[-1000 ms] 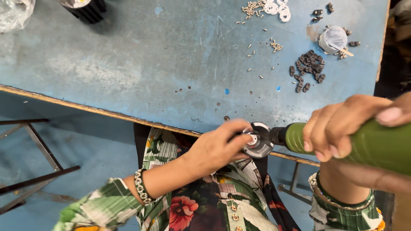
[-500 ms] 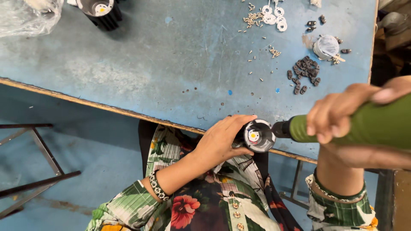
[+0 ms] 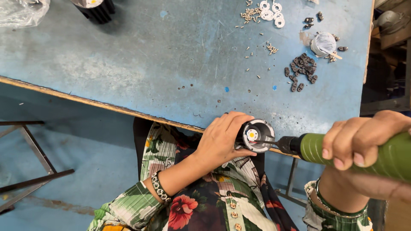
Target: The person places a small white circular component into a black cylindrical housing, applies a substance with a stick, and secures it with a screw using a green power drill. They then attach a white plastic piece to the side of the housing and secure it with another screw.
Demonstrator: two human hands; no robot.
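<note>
Round housing (image 3: 256, 134) now face-up in left hand (image 3: 222, 139)'s closed grip, right hand (image 3: 364, 143) clenching green screwdriver (image 3: 359, 154).

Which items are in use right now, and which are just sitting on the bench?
In use: left hand holding round black housing; right hand gripping green powered screwdriver.

Lying about: loose small screws, white rings, dark clips pile, black finned part, clear plastic bag.

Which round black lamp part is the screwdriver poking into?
The one in the left hand at the table's near edge: this housing meets the green screwdriver tip. The other black housing stands alone at the far edge.
</note>
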